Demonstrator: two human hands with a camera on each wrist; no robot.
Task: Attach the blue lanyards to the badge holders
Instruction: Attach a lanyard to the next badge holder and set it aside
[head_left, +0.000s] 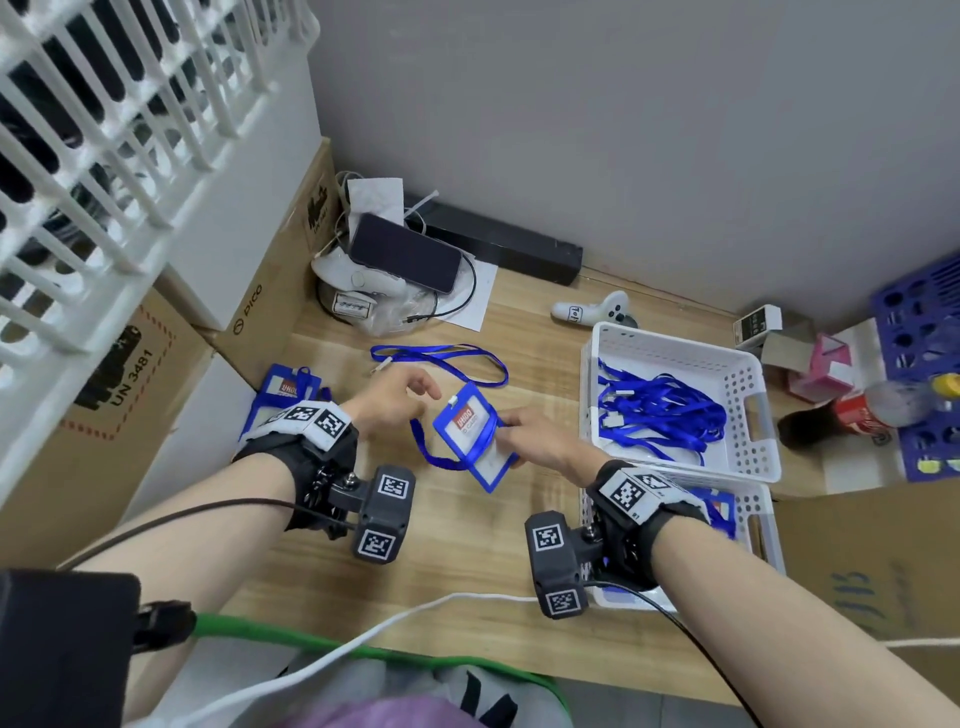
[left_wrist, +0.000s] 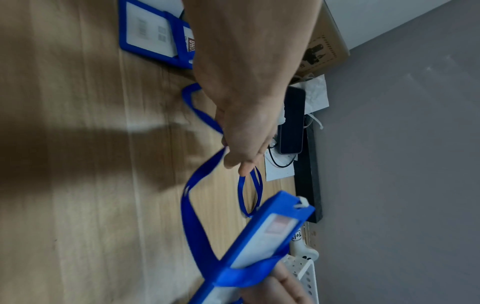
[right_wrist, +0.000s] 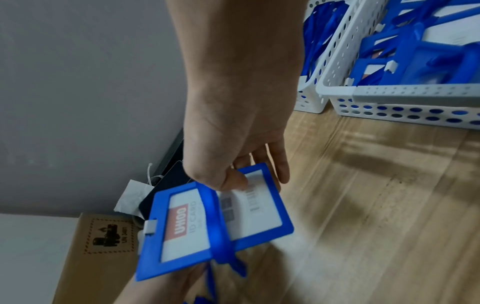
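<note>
Wood-grain tabletop (head_left: 467, 571), grey wall (head_left: 623, 130) behind, cardboard boxes (head_left: 270, 312) left. Badge holder (head_left: 470, 436) held above tabletop centre: right hand (head_left: 540, 441) fingers pinched its edge, left hand (head_left: 395, 395) fingers pinched the lanyard (left_wrist: 191, 222) looped across it. Nearer white basket (head_left: 761, 525) mostly hidden behind right wrist (head_left: 628, 499); fingertips blurred.

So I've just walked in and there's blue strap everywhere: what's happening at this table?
A person is fitting lanyards to badge holders. Their right hand holds a blue badge holder above the wooden table, a lanyard looped across its front and a white clip at its top edge. The left hand pinches that lanyard's strap. A spare lanyard lies behind. The far basket holds more lanyards, the near basket strapped holders.
</note>
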